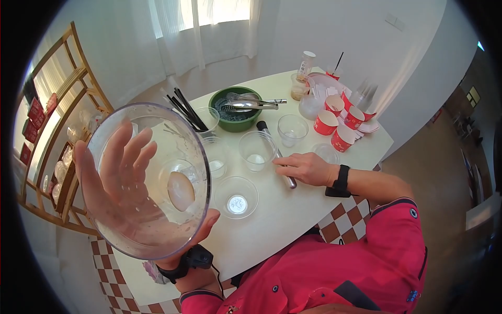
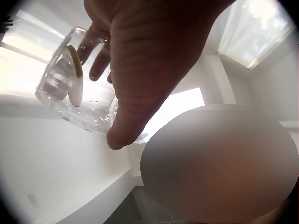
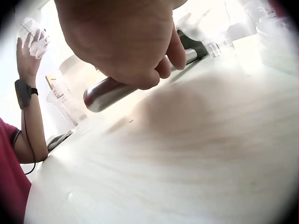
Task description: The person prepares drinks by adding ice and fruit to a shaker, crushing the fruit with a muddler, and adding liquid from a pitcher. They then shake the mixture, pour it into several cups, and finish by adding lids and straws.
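Observation:
Raised close to the head camera, the left hand (image 1: 125,180) (image 2: 149,60) holds a large clear cup (image 1: 166,123) (image 2: 96,114), fingers spread behind its wall and the thumb at one side. Inside lie a pale lemon slice (image 1: 181,191) (image 2: 76,79) and what looks like ice (image 2: 57,83). The right hand (image 1: 308,168) (image 3: 117,42) has its fingers curled over a metal rod (image 1: 290,181) (image 3: 105,95) with a dark end, lying slantwise on the table. Beside the rod stands a clear cup (image 1: 256,149).
Clear cups (image 1: 292,131) and a clear bowl (image 1: 236,198) stand on the white table (image 1: 272,220). Farther back are a green basin (image 1: 235,123) with metal utensils, black straws (image 1: 187,110) in a container, and several red paper cups (image 1: 326,122). A wooden shelf (image 1: 78,78) stands left.

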`<state>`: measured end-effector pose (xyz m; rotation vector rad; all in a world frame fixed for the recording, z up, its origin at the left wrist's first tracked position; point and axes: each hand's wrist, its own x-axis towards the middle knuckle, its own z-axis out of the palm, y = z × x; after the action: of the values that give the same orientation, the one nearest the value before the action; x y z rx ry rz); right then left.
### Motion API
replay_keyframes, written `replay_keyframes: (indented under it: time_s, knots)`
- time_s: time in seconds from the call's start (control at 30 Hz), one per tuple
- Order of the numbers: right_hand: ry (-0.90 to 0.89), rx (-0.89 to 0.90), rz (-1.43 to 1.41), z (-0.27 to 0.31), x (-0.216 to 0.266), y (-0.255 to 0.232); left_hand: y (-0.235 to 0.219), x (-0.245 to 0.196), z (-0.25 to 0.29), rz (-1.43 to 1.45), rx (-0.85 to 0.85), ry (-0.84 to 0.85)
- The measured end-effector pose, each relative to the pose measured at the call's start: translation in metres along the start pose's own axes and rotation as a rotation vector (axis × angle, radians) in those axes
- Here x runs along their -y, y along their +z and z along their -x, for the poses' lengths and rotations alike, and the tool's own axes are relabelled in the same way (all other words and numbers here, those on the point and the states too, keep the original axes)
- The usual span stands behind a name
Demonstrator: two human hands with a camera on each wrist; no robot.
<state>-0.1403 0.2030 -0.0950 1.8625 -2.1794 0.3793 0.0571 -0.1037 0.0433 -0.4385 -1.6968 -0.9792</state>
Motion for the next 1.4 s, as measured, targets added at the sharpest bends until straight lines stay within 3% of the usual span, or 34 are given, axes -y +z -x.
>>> replay_keyframes:
  time_s: [0.1, 0.43, 0.6, 0.67, 0.83, 0.97, 1.07, 1.3, 1.4]
  knots:
    - [0.100, -0.194, -0.043, 0.001, 0.011, -0.016, 0.005, -0.002, -0.001, 0.002, -0.015, -0.005]
    - [0.233, -0.450, -0.228, -0.002, 0.039, -0.073, 0.019, -0.007, 0.003, 0.046, 0.020, -0.017]
    - [0.308, -0.625, -0.411, -0.001, 0.054, -0.116, 0.040, -0.031, 0.009, 0.082, -0.065, -0.159]
    - [0.331, -0.766, -0.572, 0.004, 0.067, -0.136, 0.044, -0.033, 0.013, 0.144, -0.018, -0.164]
    - [0.119, -0.991, -0.447, 0.033, 0.075, -0.209, 0.094, -0.038, 0.041, 0.370, 0.297, -0.094]
    - [0.084, -1.119, -0.871, 0.037, 0.084, -0.235, 0.141, -0.041, 0.083, 0.485, 0.434, -0.194]
    - [0.105, -1.139, -0.952, 0.034, 0.080, -0.234, 0.161, -0.035, 0.115, 0.469, 0.471, -0.276]
    - [-0.094, -0.865, -1.308, 0.026, 0.064, -0.225, 0.170, -0.009, 0.164, 0.339, 0.480, -0.377]
    - [-0.102, -0.747, -1.398, 0.013, 0.070, -0.210, 0.169, -0.001, 0.176, 0.331, 0.419, -0.451]
